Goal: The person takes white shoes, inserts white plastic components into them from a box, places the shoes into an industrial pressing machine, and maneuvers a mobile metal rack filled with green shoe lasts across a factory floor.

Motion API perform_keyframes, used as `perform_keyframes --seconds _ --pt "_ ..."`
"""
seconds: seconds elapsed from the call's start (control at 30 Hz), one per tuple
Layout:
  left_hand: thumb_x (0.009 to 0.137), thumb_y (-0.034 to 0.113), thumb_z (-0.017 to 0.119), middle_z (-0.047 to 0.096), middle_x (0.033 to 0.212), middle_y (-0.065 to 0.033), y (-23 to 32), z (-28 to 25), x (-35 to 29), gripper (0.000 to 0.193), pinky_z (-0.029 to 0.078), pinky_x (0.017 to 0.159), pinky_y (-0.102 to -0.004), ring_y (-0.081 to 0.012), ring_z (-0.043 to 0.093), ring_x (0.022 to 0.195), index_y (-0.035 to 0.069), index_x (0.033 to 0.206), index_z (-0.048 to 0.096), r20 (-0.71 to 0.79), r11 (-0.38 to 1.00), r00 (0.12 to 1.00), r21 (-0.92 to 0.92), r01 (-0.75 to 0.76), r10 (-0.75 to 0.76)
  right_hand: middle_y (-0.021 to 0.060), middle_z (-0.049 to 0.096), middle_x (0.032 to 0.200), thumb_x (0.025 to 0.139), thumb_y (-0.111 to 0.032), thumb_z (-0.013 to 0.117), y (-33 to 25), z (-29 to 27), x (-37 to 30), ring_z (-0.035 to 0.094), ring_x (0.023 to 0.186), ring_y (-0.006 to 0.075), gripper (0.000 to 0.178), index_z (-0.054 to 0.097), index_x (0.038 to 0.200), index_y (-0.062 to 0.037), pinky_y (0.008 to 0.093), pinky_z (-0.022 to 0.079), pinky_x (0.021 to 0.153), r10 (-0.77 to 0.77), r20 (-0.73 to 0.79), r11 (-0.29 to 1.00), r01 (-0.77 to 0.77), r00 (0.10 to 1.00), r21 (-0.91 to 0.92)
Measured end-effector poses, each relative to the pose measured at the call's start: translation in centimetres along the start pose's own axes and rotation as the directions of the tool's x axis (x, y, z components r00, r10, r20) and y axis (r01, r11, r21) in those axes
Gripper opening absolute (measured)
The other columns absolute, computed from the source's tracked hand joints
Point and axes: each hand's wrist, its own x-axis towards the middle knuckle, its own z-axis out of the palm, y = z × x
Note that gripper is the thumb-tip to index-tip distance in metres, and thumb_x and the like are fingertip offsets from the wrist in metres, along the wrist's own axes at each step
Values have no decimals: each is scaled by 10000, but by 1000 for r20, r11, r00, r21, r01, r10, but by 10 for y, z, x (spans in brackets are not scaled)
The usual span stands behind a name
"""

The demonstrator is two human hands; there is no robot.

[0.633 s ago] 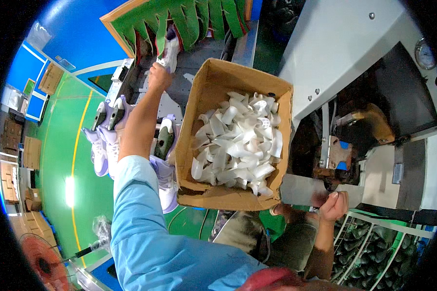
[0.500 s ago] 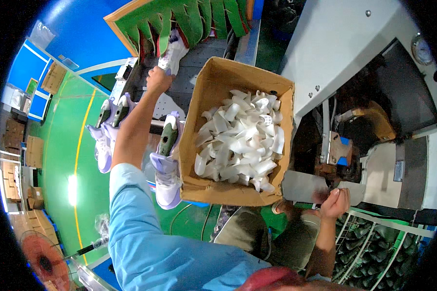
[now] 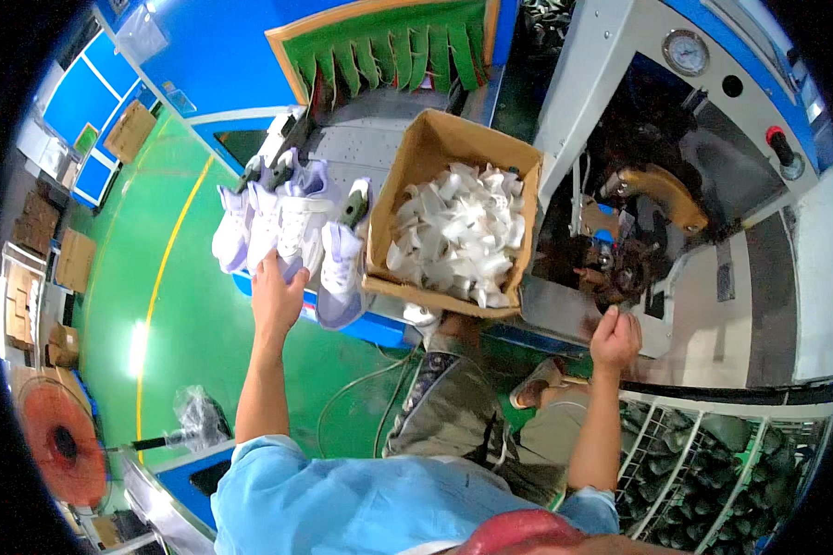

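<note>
My left hand (image 3: 276,294) is closed round the toe of a white and lilac shoe (image 3: 304,228). That shoe stands in a row with several like it at the front edge of the conveyor; a neighbouring white shoe (image 3: 264,222) is close on its left, and another lilac-toed shoe (image 3: 340,268) is on its right. Dark green lasts (image 3: 355,203) show in some shoe openings. My right hand (image 3: 615,339) is closed beside the metal plate (image 3: 557,310) in front of the machine; what its fingers hold, if anything, is hidden.
A cardboard box (image 3: 379,274) full of white curved plastic pieces (image 3: 458,231) stands between my hands. Behind it, a green strip curtain (image 3: 389,57) hangs over the conveyor. At right are a machine with a gauge (image 3: 686,53) and a rack (image 3: 703,472) of dark lasts. A fan (image 3: 62,442) stands lower left.
My left hand has come back from the curtain with the shoe, down to the row at the conveyor's front edge. My right hand stays closed by the machine. The view has shifted.
</note>
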Motion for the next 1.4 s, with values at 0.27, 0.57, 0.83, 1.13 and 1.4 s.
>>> perform_keyframes --seconds 0.27,0.57,0.83,1.13,1.4 --pt "864 257 732 591 1257 -267 -16 11 -38 532 451 1023 -479 -442 549 1190 -29 1278 562 -73 991 989 34 -130 132 107 447 574 1023 -220 578 0 -5 -2 449 512 305 444 483 622 -56 427 366 480 -19 -20 1000 19 1000 -17" --pt "931 442 666 669 1227 -243 81 -6 23 547 405 1082 -498 -394 555 1274 20 1278 633 -39 950 968 -189 -249 246 117 486 598 1015 -243 589 -8 -2 -6 505 548 326 432 513 634 -55 448 407 505 0 -37 1000 0 999 -4" --pt "813 441 791 699 1106 -201 48 104 70 530 413 1024 -484 -369 600 1128 7 1109 717 -424 892 849 -175 -417 314 61 627 612 819 -218 753 8 3 -11 594 557 251 96 783 890 -160 408 488 525 108 -130 989 -93 986 118" --pt "999 553 533 723 889 -95 14 120 113 572 528 555 -294 -162 635 621 43 1217 672 -356 859 798 363 -360 485 29 510 533 806 -251 732 23 -4 -12 539 505 232 367 497 544 -148 404 448 433 105 -211 994 -104 972 17" --pt "986 506 576 699 871 -114 177 149 98 595 507 542 -355 -227 623 623 4 1301 623 -304 647 631 -58 -760 714 59 514 554 820 -225 728 -3 -36 9 548 528 265 372 483 563 -116 428 444 457 23 -266 1000 -20 964 14"
